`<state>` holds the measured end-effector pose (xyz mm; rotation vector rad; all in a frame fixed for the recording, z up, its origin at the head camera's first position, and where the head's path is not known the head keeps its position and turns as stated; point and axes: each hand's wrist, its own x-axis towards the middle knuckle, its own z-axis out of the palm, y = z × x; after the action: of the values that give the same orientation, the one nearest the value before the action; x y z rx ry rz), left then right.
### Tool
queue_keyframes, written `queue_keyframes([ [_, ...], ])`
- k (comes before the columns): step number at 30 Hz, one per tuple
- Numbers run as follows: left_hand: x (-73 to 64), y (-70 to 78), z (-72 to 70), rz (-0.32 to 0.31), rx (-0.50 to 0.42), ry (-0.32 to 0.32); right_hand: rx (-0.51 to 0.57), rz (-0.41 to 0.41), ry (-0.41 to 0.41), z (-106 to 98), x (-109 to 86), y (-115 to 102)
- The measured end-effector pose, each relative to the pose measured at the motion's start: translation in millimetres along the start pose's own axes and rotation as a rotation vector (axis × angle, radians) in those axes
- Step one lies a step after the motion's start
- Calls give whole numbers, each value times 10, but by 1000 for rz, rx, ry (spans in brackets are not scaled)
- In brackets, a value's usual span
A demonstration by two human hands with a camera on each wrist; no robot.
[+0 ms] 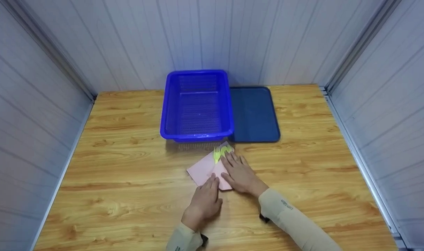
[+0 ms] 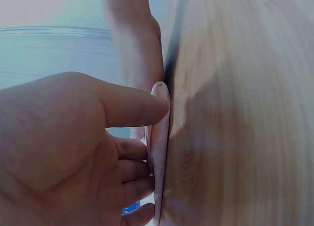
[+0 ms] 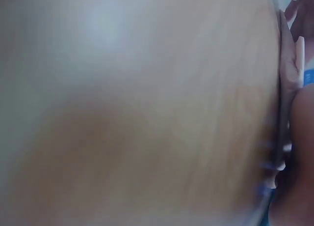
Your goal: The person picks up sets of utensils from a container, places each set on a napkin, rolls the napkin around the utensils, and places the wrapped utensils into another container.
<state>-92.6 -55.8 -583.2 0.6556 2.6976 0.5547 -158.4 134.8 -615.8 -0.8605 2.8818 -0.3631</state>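
Observation:
A folded pink cloth lies on the wooden table. On its far end is a yellow-green fork, tines pointing away, beside a curved yellow-green piece whose kind I cannot tell because fingers partly cover it. My right hand rests flat across the right part of the cloth with fingers extended. From the near side, my left hand touches the cloth with its fingertips. In the left wrist view, the thumb and fingers of that hand meet the edge of the thick cloth fold. The right wrist view is mostly blurred tabletop.
A blue plastic basket stands just beyond the cloth, near the back wall. To its right lies a flat dark blue tray, partly behind the basket rim. Panelled walls enclose the table on three sides.

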Motion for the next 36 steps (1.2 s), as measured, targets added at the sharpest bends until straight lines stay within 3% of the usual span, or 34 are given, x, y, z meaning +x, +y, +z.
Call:
queue_keyframes([
  [4, 26, 0, -17, 6, -29, 10, -40, -100, -24, -39, -59, -57],
  [7, 61, -49, -58, 23, -77, 34, -54, -125, -26, -28, -59, -69],
  [9, 75, -115, -88, 45, -105, 78, -58, -127, -12, -5, -58, -73],
  [11, 117, -204, -112, 51, -93, 179, -66, -130, 1, 13, -66, -64],
  [13, 168, -294, -146, -10, -44, 313, -66, -135, 8, 20, -64, -47],
  [15, 220, -382, -168, -122, 8, 424, -57, -137, 11, 27, -61, -34],
  [17, 267, -450, -192, -243, 15, 473, -41, -134, 13, 37, -60, -28],
  [21, 324, -533, -253, -398, -87, 442, -18, -118, 17, 47, -52, -34],
  [27, 312, -622, -279, -500, -351, 459, -78, -119, 18, 56, -46, -48],
  [31, 244, -630, -235, -488, -498, 487, -149, -128, 27, 51, -44, -57],
  [36, 245, -512, -147, -396, -638, 633, -193, -138, 49, 27, -26, -76],
])
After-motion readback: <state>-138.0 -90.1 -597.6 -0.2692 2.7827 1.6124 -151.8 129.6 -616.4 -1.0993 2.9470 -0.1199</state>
